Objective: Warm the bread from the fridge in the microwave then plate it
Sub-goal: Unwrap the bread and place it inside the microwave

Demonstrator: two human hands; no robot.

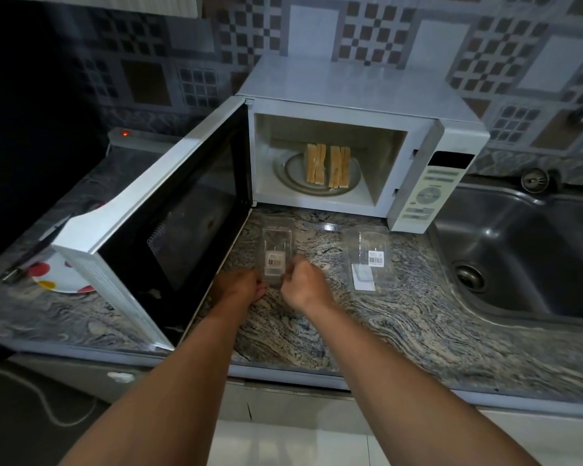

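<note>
White microwave (357, 95) is seen w/ its door (169, 230) swung fully open to the left. Bread (328, 166) is already inside: two stacks of slices stood on edge, side by side on the glass turntable (293, 178), approx. centred. So the fetching from the fridge and the loading are judged done. Heating is not yet started, since the door is open and no display is lit. Left to do: door shut, time set, bread taken out, then plated. A plate w/ coloured dots (61, 277) is partly hidden behind the door, on the counter (401, 324); it may be meant for plating, but that can't be confirmed.

Two clear plastic packs lie empty on the counter in front of the microwave. The near pack (276, 257) is held at its near end between both hands. Left hand (239, 285) has fingers curled in and pinched at the pack's left corner; right hand (303, 284) is closed loosely w/ fingertips gripping the right edge. Whether the pack is being shut or just moved can't be told. The second pack (371, 260) sits well apart to the right, near the sink (532, 250), untouched.

Labels: a white barcode sticker is seen on each pack, text too small to read. Microwave panel (428, 193) markings are blurred; no brand can be made out.
</note>
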